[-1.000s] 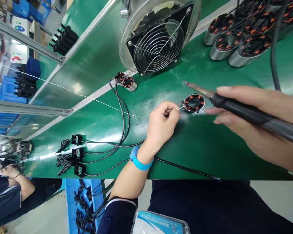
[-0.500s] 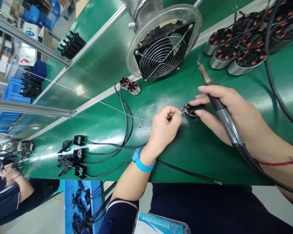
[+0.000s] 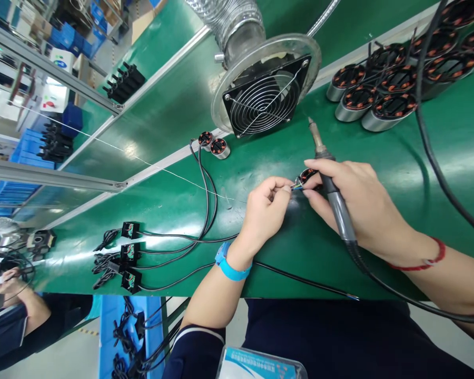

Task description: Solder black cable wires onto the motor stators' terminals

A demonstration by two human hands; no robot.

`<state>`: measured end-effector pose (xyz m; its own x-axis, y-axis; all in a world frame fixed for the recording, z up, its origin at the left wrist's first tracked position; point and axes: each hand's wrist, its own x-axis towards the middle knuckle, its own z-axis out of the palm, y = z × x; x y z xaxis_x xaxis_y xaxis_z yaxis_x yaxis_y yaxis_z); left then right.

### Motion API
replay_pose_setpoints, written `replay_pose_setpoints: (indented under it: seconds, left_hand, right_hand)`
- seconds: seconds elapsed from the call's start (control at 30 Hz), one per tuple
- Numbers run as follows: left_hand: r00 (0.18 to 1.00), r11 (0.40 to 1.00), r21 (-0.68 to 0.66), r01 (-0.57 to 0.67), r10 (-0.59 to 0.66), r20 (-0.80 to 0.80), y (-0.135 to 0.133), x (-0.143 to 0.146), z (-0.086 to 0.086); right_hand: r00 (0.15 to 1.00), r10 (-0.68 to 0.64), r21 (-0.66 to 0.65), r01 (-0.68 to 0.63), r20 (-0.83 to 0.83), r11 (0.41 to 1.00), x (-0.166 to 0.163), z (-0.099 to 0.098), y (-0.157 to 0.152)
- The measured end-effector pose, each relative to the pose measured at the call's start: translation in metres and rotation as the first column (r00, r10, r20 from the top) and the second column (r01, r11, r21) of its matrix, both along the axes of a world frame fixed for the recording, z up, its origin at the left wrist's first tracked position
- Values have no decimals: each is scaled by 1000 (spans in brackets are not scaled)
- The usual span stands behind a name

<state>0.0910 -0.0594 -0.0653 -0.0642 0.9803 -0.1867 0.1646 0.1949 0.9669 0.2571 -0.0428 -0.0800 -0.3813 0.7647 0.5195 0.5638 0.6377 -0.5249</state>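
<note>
My left hand (image 3: 265,210) is pinched shut on the end of a cable, whose thin coloured wires (image 3: 297,186) poke out past the fingertips. A fine pale strand (image 3: 169,172), like solder wire, runs from the upper left to this hand. My right hand (image 3: 351,205) grips a soldering iron (image 3: 337,202), its tip pointing up and away from the work. Beneath the right fingers sits a small round motor stator (image 3: 307,176) with copper windings, partly covered. The right fingertips are close beside the coloured wires; whether they touch them I cannot tell.
A fume extractor fan (image 3: 263,105) stands at the back. Metal-cased stators (image 3: 387,113) cluster at right, with two smaller ones (image 3: 220,148) at mid-left. Black boxes (image 3: 130,252) with cables lie left. A loose cable (image 3: 304,278) runs along the front edge. Another person's hand (image 3: 10,281) is far left.
My right hand has shifted left with the soldering iron, its fingers now closer to the coloured wires. My left hand stays nearly in place. The camera view has shifted slightly.
</note>
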Motion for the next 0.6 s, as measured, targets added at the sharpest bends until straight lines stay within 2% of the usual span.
replay_pose_setpoints:
  seconds: [0.1,0.2,0.3,0.4,0.5,0.6]
  left_hand:
    - [1000,999,32,-7,7,5,-4,-2,-2]
    - [1000,988,155,14,-11,-20,-6,-4,-5]
    - [993,934,348,87,-55,-103,-7,-5,-6]
    - [968,873,457,171,-62,-244,-6,-6,-5]
    - [942,845,485,225,-61,-331,-6,-7,-4]
    - [919,861,445,247,-62,-390,-6,-6,-3]
  right_hand:
    - [1000,-26,-50,25,-11,998,-3,1,-2]
    - [998,-29,-62,26,-50,998,-4,2,-3]
    - [997,-34,-104,26,-73,994,-4,3,-4]
    - [993,-41,-145,25,-108,989,-4,4,-5]
    - [986,-55,-169,29,-155,985,-6,4,-5]
    - [986,-84,-217,51,-146,975,-7,3,-4]
